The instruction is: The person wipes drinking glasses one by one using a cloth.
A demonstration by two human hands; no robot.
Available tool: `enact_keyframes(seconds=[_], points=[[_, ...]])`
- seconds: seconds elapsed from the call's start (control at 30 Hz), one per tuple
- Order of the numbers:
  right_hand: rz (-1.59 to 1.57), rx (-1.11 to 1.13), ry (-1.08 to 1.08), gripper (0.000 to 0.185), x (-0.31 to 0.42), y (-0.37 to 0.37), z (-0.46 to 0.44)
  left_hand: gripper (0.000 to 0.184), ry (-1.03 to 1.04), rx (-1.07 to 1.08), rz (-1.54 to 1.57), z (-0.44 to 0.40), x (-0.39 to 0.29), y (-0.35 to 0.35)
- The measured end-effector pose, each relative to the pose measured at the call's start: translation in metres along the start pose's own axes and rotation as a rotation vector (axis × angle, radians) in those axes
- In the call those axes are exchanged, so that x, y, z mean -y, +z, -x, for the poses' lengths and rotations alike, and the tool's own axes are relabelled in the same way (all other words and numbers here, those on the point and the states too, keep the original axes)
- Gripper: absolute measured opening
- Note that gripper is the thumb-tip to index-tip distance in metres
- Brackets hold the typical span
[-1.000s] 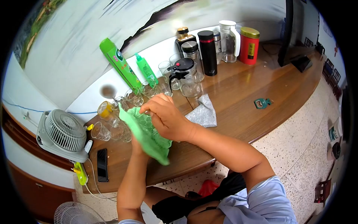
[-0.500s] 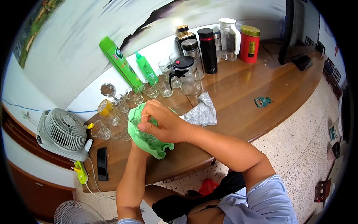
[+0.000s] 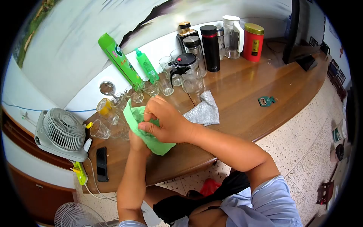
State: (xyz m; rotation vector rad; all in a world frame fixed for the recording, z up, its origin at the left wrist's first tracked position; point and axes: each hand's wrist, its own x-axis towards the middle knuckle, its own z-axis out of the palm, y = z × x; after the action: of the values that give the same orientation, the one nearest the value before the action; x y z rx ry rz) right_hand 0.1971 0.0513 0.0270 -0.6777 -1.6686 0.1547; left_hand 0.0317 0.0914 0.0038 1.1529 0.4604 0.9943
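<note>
A crumpled green cloth (image 3: 160, 146) is bunched between my two hands above the near left part of the table. My left hand (image 3: 138, 143) is closed around its underside, and the cloth covers most of the fingers. Over the top, my right hand (image 3: 166, 120) is curled with the thumb toward the bent fingers, against the cloth. What its fingertips grip is hidden, and I cannot tell whether the cloth wraps anything. Left of the hands stand several clear glasses, among them a tilted glass (image 3: 100, 129). A grey cloth (image 3: 204, 109) lies to the right.
Behind stand a black-lidded glass teapot (image 3: 192, 81), a black flask (image 3: 210, 49), a white-handled pitcher (image 3: 231, 38), a red tin (image 3: 253, 43) and a leaning green bottle (image 3: 120, 60). A fan (image 3: 63, 130) and a phone (image 3: 101, 164) are at left; a teal bottle opener (image 3: 266, 101) at right.
The green cloth has shifted in my hands: its upper left edge now stands up higher and its lower edge hangs differently. My left hand has turned slightly. The view has tilted slightly.
</note>
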Motion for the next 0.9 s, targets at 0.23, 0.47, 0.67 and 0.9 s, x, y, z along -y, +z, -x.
enact_keyframes(seconds=[0.23,0.47,0.67,0.9], points=[[-0.085,0.104,-0.144,0.027,0.001,-0.006,-0.009,0.038,0.094,0.145,-0.172,-0.020,0.008,-0.004],[0.179,-0.001,-0.086,0.023,0.000,0.003,-0.001,0.048,0.174,-0.068,0.057,-0.008,0.015,-0.007],[0.065,0.069,0.021,0.034,-0.002,-0.002,0.001,0.048,0.166,0.004,-0.027,-0.002,0.016,-0.008],[-0.083,0.166,-0.032,0.051,-0.002,-0.004,-0.003,0.036,0.180,0.206,-0.015,-0.035,0.027,-0.016]])
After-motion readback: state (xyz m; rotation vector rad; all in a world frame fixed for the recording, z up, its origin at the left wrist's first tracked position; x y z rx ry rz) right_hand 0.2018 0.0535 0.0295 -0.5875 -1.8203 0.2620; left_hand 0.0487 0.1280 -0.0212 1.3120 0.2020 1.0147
